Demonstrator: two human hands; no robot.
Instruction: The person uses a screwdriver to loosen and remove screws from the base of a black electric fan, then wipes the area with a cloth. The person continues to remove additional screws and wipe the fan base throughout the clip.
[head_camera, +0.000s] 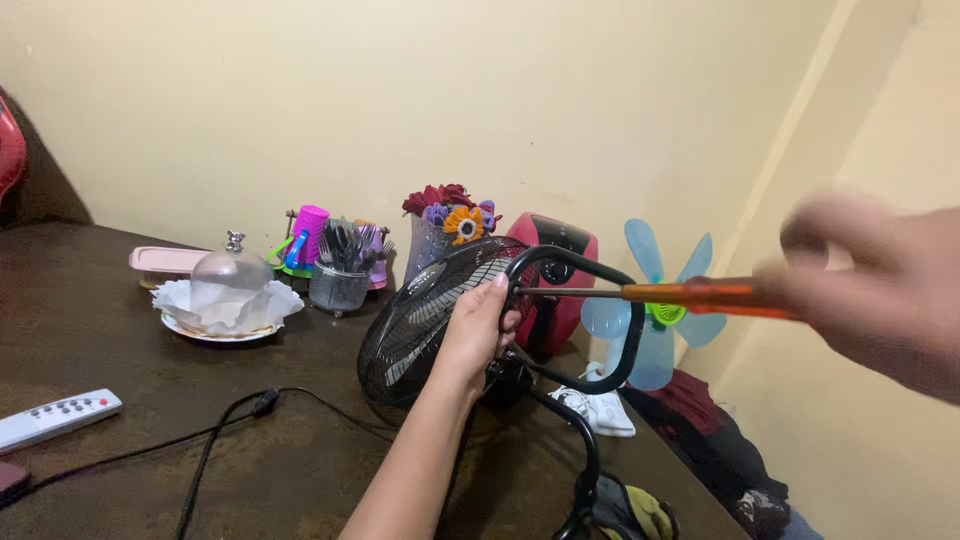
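Centre of the frame: left hand (478, 330) clasped over the back of a black fan (425, 320), fingers wrapped onto the wire guard beside the curved black handle (590, 300). Fan tilted on the dark brown table (120, 470), its grille facing lower left.

Right edge: right hand (875, 290), blurred, clenched around the orange handle of a screwdriver (700, 296), metal shaft reaching left to the fan's rear, tip just beside the left hand's fingertips.

Behind the fan: red appliance (560, 270), pale blue fan blade (650, 300), vase of flowers (450, 215).

Upper left of centre: glass dome (230, 275) on a plate, cutlery holder (340, 270), pink lidded box (165, 262).

Lower left: white remote control (58, 416) and black power cord (230, 420) trailing across the tabletop.
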